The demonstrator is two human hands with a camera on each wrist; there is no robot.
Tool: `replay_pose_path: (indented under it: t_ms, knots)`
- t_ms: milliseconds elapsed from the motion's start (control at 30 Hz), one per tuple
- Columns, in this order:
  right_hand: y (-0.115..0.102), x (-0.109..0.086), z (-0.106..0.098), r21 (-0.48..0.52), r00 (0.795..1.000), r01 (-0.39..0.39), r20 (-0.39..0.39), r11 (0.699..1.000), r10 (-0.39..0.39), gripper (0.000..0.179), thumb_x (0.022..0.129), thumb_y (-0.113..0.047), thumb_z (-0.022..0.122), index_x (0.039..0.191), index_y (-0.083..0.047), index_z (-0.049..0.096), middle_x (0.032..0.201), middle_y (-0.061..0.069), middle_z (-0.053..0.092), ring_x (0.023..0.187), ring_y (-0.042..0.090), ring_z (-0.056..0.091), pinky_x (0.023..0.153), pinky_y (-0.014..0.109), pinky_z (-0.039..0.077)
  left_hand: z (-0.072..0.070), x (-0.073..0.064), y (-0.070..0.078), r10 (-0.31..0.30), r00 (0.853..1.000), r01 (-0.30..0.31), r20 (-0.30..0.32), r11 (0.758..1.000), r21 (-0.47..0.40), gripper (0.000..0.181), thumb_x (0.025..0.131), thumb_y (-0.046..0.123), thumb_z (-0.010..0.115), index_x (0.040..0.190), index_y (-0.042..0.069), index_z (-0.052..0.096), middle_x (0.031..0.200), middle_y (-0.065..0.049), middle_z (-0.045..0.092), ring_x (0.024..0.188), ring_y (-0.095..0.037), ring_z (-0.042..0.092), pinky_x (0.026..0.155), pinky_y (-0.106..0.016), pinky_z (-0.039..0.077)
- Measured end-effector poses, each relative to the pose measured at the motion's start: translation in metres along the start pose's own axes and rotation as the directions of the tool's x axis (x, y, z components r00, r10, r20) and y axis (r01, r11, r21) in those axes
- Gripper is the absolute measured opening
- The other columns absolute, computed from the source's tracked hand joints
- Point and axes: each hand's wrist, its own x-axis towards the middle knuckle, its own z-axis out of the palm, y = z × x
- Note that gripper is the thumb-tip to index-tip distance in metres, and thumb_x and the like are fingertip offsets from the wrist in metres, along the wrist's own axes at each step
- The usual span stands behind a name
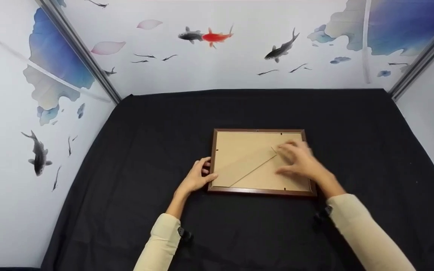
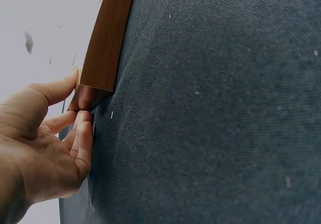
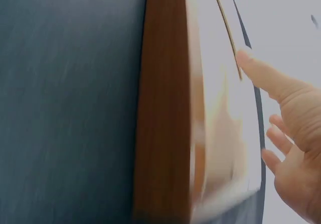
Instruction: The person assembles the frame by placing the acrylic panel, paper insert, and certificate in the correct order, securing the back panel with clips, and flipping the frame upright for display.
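Observation:
A brown wooden picture frame lies face down, its tan backing board showing. A thin diagonal line crosses the board, like the edge of a stand flap. My left hand holds the frame's near left corner, thumb on the upper edge and fingers against the side. The left wrist view shows that hand pinching the corner. Over the right part of the board is my right hand, blurred, fingers spread and gripping nothing. In the right wrist view its thumb appears near the line's end; contact is unclear.
Black cloth covers the table beneath the frame. White panels printed with fish and blue shapes stand at the back and both sides, joined by grey metal posts. Small dark tabs sit along the backing board's edges.

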Motion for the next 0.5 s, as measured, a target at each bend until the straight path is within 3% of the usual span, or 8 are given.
replay_pose_path:
  t_ms: [167,333,500]
  knots:
    - [-0.031,0.027,0.032,0.173,0.973,0.190,0.099,0.967,-0.208,0.072,0.068,-0.013,0.096,0.127,0.009,0.062,0.122,0.022,0.054,0.111,0.041,0.052,0.096,0.059,0.042,0.000,0.001,-0.003,-0.020,1.000,0.020,-0.009,0.999,-0.030,0.051,0.100,0.007,0.064,0.145,-0.006,0.045,0.126,-0.023,0.051,0.104,-0.037,0.060,0.084,-0.045,0.053]
    - [-0.057,0.046,0.060,0.104,0.935,0.318,0.131,0.942,-0.330,0.078,0.063,-0.025,0.098,0.128,0.002,0.065,0.123,0.019,0.056,0.111,0.037,0.051,0.094,0.058,0.042,-0.001,0.004,-0.005,-0.013,1.000,0.013,-0.020,0.999,-0.030,0.047,0.099,0.003,0.065,0.143,-0.006,0.049,0.121,-0.023,0.055,0.100,-0.036,0.063,0.081,-0.042,0.054]
    - [-0.079,0.061,0.074,0.044,0.917,0.326,0.230,0.944,-0.327,0.085,0.063,-0.032,0.099,0.134,-0.002,0.063,0.128,0.018,0.056,0.116,0.037,0.048,0.099,0.055,0.040,-0.004,0.007,-0.006,-0.008,0.999,0.007,-0.047,1.000,-0.022,0.046,0.097,0.002,0.067,0.140,-0.006,0.053,0.116,-0.022,0.060,0.096,-0.035,0.065,0.080,-0.042,0.055]
